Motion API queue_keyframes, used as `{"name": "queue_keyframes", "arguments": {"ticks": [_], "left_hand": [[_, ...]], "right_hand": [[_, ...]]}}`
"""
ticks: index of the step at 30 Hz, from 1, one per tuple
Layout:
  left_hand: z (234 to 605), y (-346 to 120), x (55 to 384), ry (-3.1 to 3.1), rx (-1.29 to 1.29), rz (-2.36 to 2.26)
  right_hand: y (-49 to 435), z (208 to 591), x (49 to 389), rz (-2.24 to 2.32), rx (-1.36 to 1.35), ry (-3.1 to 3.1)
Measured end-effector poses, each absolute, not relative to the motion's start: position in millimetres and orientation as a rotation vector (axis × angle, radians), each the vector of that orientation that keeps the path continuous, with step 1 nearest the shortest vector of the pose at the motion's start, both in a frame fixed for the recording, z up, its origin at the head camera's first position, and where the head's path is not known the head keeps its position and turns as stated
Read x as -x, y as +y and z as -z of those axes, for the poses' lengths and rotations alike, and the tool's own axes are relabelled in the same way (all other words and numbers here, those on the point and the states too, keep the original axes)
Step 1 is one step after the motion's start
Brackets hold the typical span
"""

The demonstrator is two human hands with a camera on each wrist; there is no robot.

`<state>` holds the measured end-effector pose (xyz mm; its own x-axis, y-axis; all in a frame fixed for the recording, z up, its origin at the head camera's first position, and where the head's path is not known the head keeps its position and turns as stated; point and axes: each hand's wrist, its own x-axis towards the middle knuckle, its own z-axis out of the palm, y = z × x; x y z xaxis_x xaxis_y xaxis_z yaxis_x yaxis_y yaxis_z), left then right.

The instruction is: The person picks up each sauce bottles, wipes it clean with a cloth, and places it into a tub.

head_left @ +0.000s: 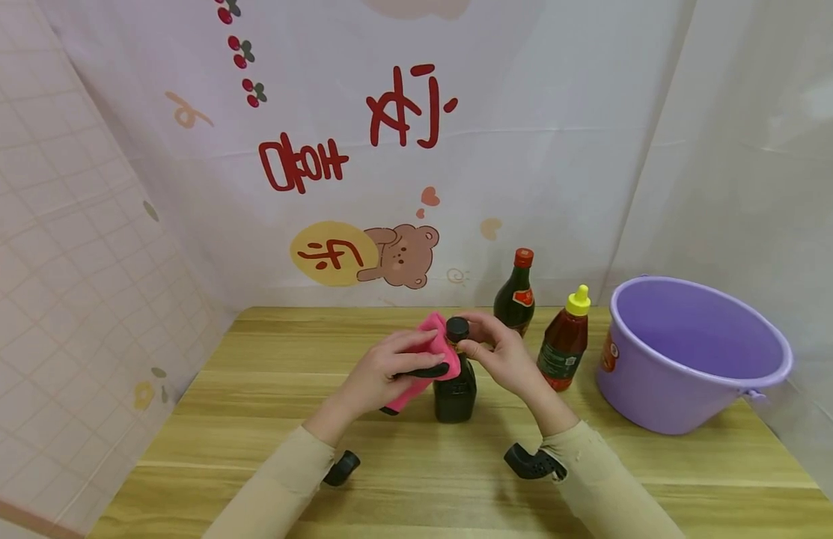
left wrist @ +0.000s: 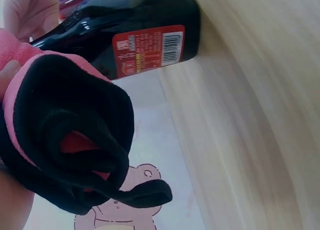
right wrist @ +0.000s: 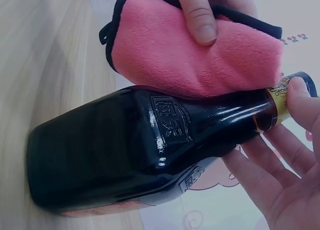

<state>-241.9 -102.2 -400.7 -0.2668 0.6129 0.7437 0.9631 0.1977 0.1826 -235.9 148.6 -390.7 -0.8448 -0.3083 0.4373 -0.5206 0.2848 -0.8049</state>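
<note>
A dark, square-bodied glass sauce bottle (head_left: 455,404) with a black cap stands on the wooden table. My right hand (head_left: 502,358) holds it by the neck, thumb on the gold band and fingers behind, as the right wrist view shows. In my left hand (head_left: 388,368) is a folded pink cloth (right wrist: 150,45) with black edging, gripped with the thumb on its face. The cloth lies against the bottle's shoulder and neck. A red label (left wrist: 149,50) with a barcode shows on the bottle's side in the left wrist view.
Behind my right hand stands a green bottle (head_left: 514,296) with a red cap. Right of it is a red sauce bottle (head_left: 562,348) with a yellow nozzle cap, then a purple bucket (head_left: 658,400). A printed curtain (head_left: 557,150) hangs behind the table (head_left: 268,427).
</note>
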Motion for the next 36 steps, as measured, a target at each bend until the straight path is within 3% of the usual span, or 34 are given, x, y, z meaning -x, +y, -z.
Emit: {"name": "queue_keyframes", "arguments": {"ticks": [36], "left_hand": [[430,-124,242,-2.168,1.568,0.737]], "right_hand": [[146,392,235,-1.512,-0.732,-2.345]]}}
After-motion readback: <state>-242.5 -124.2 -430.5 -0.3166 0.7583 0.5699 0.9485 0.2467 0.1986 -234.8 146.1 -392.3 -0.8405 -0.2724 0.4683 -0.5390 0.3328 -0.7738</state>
